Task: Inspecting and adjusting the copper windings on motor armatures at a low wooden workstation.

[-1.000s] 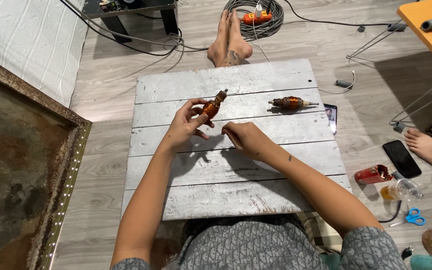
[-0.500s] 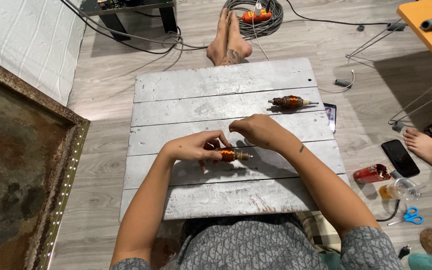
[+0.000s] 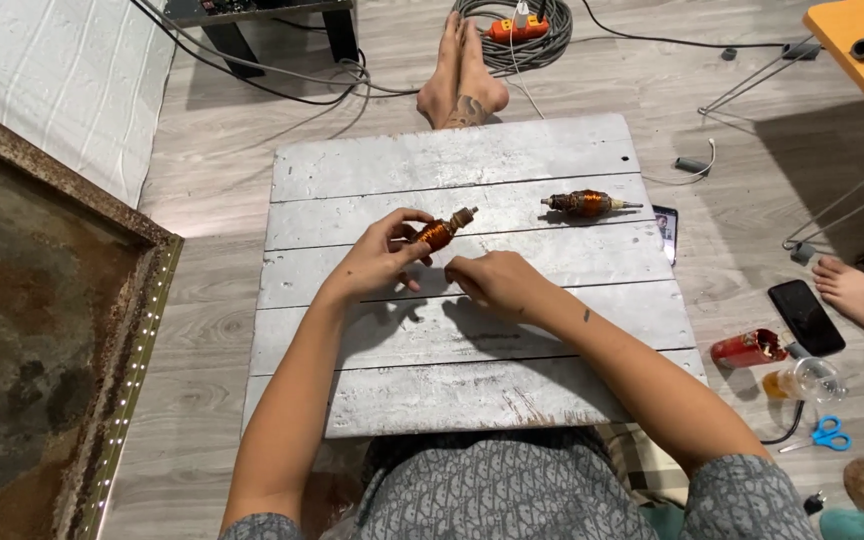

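The left hand is pinching a small motor armature — copper-orange windings, grey shaft tilting up-right — just above the whitewashed plank table, while the right hand is resting beside it, fingers loosely curled, holding nothing.

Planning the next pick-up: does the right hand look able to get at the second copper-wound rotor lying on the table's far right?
Probably yes. The right hand is empty, and bare planks of the table lie between it and the second rotor; nothing blocks the way.
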